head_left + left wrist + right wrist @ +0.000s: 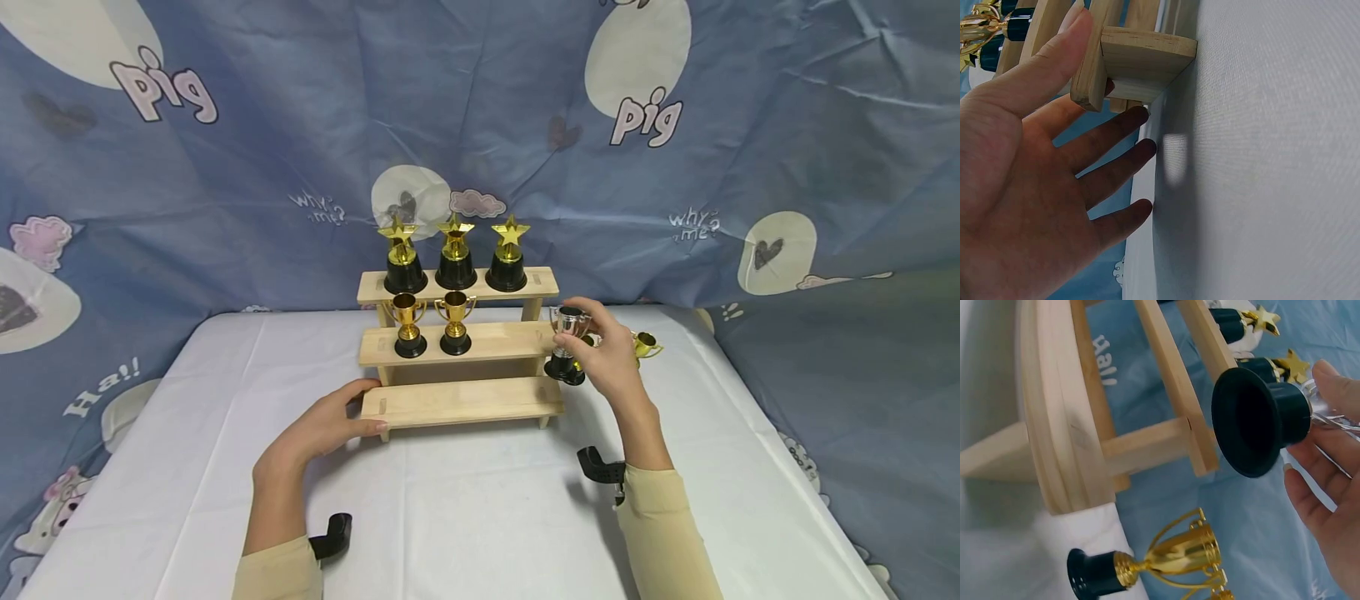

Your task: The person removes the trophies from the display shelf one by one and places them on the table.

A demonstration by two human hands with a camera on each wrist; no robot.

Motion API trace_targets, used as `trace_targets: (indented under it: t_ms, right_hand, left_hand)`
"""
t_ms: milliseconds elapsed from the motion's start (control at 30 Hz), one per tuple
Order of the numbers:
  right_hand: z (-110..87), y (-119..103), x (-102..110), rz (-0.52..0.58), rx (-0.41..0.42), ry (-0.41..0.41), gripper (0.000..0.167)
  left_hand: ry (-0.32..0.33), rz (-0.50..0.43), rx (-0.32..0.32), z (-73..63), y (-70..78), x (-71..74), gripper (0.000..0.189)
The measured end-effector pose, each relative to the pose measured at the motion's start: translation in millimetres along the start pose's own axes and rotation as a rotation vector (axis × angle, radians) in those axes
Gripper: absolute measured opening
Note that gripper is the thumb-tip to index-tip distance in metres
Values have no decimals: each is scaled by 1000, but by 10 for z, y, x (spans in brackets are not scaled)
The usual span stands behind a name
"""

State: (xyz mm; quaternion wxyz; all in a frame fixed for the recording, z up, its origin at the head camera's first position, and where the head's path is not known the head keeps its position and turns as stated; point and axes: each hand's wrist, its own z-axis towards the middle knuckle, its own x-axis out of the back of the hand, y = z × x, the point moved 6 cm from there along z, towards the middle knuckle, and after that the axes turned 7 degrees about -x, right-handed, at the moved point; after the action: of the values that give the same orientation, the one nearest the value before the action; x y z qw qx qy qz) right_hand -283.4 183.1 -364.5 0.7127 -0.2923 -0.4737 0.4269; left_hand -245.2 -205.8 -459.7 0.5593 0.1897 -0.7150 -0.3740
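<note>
A three-step wooden stand (465, 400) sits on the table. My left hand (324, 427) holds the left end of its lowest step, thumb at the front edge and index finger behind; the other fingers (1116, 219) are spread. My right hand (606, 354) pinches a small silver trophy cup (567, 329) by its bowl, beside the right end of the middle step. In the right wrist view its black base (1247, 422) hangs in the air. Two gold trophy cups (454, 317) stand on the left half of the middle step. Gold star trophies (507, 254) line the top step.
On the table right of the stand are more gold cups, one (647, 344) partly behind my right hand, another standing (1179, 553) in the right wrist view. A blue printed cloth (480, 125) hangs behind the white-covered table (465, 517).
</note>
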Motion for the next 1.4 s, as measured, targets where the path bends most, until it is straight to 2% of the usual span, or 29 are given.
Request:
trace_targets:
  t_ms: [200,467,833,1200,1400]
  right_hand:
    - [-7,40,69,-18,-3,-34,50]
    - [-24,139,159,-42,-74,-80,40]
    - [-42,236,201,-93,-162,-198,34]
    - [-57,364,105,-161,-187,-319,32]
    - [-65,390,99,-250,-215,-328,32]
  left_hand:
    - [-3,1,-3,-2,-7,-5,81]
    - [-2,-8,-1,2,-3,-2,81]
    - [2,-2,-15,6,-18,-9,79]
    - [-4,-7,-1,-5,0,-4,81]
    - [-1,-3,-7,-6,13,0,79]
